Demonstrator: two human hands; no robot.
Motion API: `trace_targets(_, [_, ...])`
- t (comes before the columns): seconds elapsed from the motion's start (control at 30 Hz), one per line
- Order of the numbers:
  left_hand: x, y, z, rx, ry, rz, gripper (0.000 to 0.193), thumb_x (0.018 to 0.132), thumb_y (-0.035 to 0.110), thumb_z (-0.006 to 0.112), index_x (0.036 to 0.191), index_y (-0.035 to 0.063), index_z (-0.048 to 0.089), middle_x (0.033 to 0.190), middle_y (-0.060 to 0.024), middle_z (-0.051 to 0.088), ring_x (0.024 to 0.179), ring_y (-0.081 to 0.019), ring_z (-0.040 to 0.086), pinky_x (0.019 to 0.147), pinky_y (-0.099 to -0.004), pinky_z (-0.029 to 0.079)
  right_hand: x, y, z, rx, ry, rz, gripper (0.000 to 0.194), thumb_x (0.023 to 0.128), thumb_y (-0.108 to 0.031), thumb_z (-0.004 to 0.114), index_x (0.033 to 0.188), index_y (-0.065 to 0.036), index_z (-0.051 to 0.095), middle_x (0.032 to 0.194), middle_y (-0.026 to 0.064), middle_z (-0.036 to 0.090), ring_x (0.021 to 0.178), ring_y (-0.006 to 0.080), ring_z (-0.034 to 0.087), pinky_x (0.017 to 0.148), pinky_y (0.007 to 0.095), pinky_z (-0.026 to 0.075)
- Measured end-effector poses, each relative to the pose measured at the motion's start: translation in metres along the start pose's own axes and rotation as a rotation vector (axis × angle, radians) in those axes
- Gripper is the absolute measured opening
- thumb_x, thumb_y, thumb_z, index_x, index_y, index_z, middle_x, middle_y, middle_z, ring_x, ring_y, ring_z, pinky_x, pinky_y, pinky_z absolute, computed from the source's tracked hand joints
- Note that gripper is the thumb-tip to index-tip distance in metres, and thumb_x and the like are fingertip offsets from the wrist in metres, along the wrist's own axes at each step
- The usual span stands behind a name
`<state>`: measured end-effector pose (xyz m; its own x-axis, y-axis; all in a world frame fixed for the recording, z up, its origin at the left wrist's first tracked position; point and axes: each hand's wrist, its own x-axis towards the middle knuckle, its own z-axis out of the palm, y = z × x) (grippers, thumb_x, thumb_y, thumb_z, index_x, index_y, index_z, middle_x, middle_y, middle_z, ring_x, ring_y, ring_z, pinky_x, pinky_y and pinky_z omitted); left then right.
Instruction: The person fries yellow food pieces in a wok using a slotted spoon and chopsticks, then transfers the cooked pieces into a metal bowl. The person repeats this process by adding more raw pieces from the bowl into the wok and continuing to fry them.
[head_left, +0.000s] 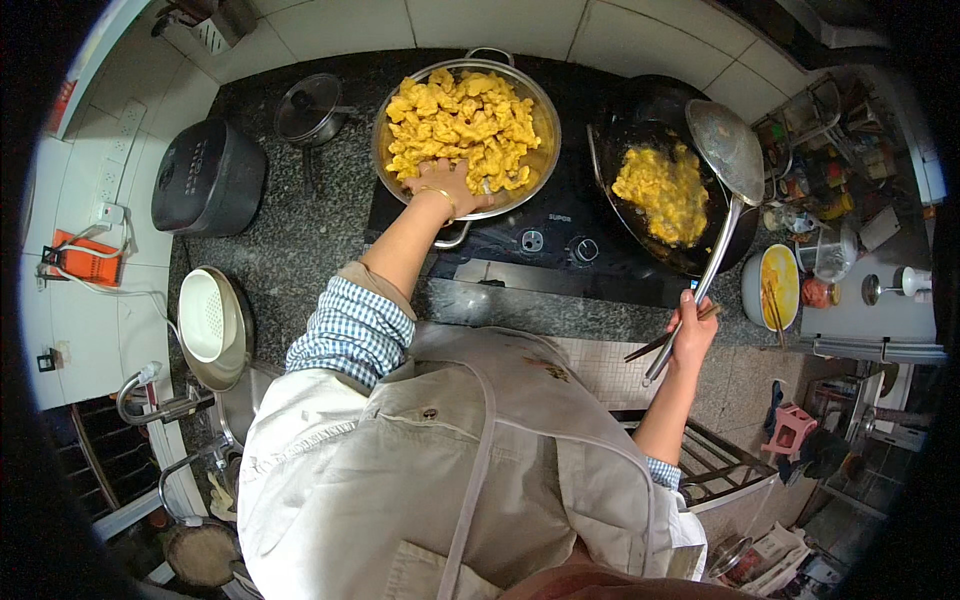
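Observation:
My left hand (448, 189) reaches over the near rim of a two-handled stainless steel pan (549, 161), fingers apart against the heap of yellow battered fried pieces (465, 124). No piece shows lifted in it. In my right hand (694, 330) are the long metal handle of a mesh skimmer (724, 142) and a pair of dark chopsticks (646, 348). The skimmer's head is raised over the right edge of a black wok (611, 217). More yellow battered pieces (661, 193) lie in bubbling oil inside the wok.
A white bowl (750, 289) of yellow batter with chopsticks stands right of the wok, near jars (820, 292). Both pans rest on a black glass cooktop (491, 244). To the left are a small lidded saucepan (309, 109), a black rice cooker (208, 178) and a white colander (204, 315).

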<state>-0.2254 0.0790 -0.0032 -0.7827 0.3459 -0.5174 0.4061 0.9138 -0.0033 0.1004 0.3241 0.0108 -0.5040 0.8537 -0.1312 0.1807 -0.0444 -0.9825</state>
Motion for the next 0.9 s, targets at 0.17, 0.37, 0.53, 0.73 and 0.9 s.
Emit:
trace_targets(0.17, [0.021, -0.002, 0.007, -0.043, -0.031, 0.050, 0.091, 0.074, 0.072, 0.051, 0.147, 0.0233, 0.026, 0.148, -0.0148, 0.031, 0.135, -0.0366, 0.030, 0.102, -0.0598, 0.027, 0.002, 0.003, -0.006, 0.029, 0.013, 0.008, 0.019, 0.089, -0.020, 0.063, 0.080, -0.007, 0.052, 0.056, -0.0007, 0.048, 0.044, 0.0068, 0.044, 0.041, 0.0209, 0.038])
trace_targets(0.37, [0.050, -0.009, 0.010, -0.160, -0.195, 0.357, 0.086, 0.081, 0.058, 0.055, 0.144, 0.0047, 0.029, 0.130, -0.0261, 0.050, 0.120, -0.0336, 0.051, 0.106, -0.0365, 0.031, 0.003, 0.002, -0.014, 0.017, 0.063, 0.034, 0.018, 0.089, -0.020, 0.063, 0.082, -0.007, 0.052, 0.056, 0.0000, 0.048, 0.044, 0.0076, 0.044, 0.041, 0.0218, 0.039])
trace_targets(0.53, [0.046, 0.008, 0.009, -0.443, -0.140, 0.426, 0.086, 0.091, 0.059, 0.041, 0.147, 0.0000, 0.013, 0.150, -0.0225, 0.022, 0.138, -0.0313, 0.028, 0.112, -0.0315, 0.022, 0.004, 0.002, -0.018, 0.027, 0.077, 0.072, 0.019, 0.087, -0.019, 0.065, 0.084, -0.005, 0.052, 0.057, 0.0005, 0.048, 0.046, 0.0081, 0.046, 0.042, 0.0230, 0.039])
trace_targets(0.73, [0.035, 0.010, -0.021, -0.699, -0.550, 0.209, 0.083, 0.084, 0.071, 0.040, 0.148, 0.0232, 0.018, 0.148, -0.0118, 0.031, 0.130, -0.0282, 0.037, 0.095, -0.0417, 0.044, 0.002, 0.005, -0.018, 0.022, 0.078, 0.060, 0.019, 0.087, -0.019, 0.065, 0.085, -0.005, 0.052, 0.057, 0.0004, 0.048, 0.045, 0.0084, 0.046, 0.042, 0.0228, 0.039])
trace_targets(0.9, [0.043, 0.017, -0.010, -0.429, -0.306, 0.483, 0.115, 0.073, 0.076, 0.054, 0.149, 0.0035, 0.007, 0.153, -0.0205, 0.015, 0.141, -0.0276, 0.019, 0.112, -0.0359, 0.023, -0.001, 0.008, -0.019, 0.021, 0.064, 0.067, 0.018, 0.088, -0.019, 0.064, 0.087, -0.005, 0.053, 0.058, 0.0003, 0.048, 0.046, 0.0084, 0.046, 0.043, 0.0228, 0.039])
